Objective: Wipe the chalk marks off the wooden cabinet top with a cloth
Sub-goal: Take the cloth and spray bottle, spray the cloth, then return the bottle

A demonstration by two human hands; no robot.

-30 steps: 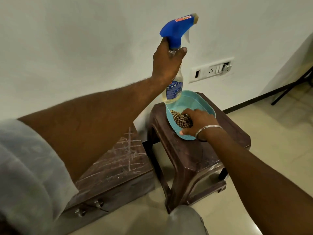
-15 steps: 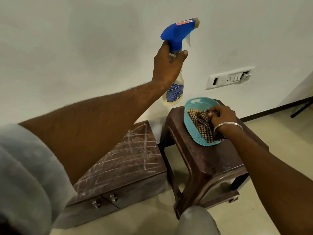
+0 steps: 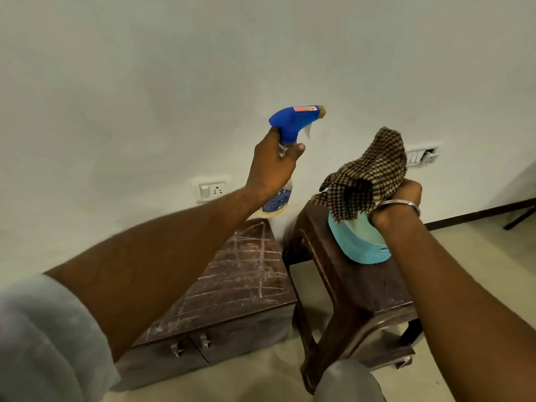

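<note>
Held a spray bottle (image 3: 285,123) upright in the left grip (image 3: 272,166), fingers and thumb curled round the neck just under the blue trigger head, nozzle turned to the right, the bottle's base in the air above the far edge of the wooden cabinet top (image 3: 232,288). Clutched a brown checked cloth (image 3: 374,172) in the right grip (image 3: 403,198), closed tight round one bunched end, with the rest rising above the fist and a corner drooping to the left over a light-blue perforated basket (image 3: 359,242); could not tell whether cloth and basket touched. Wore a thin metal bangle (image 3: 406,203) on the right wrist. Found the basket on the seat of a dark brown plastic stool (image 3: 362,291), set just to the right of the cabinet. Saw white chalk marks (image 3: 246,256) crossing the cabinet top in scratchy straight lines, not yet wiped, with the left forearm hiding the near left part. Noted two small metal handles (image 3: 190,345) on the cabinet front, a white wall socket (image 3: 213,190) just above the left forearm, and a second switch plate (image 3: 422,158) on the wall behind the cloth. Had cabinet and stool both on a pale floor (image 3: 478,256) by a white wall, with the cloth well apart from the chalked top.
</note>
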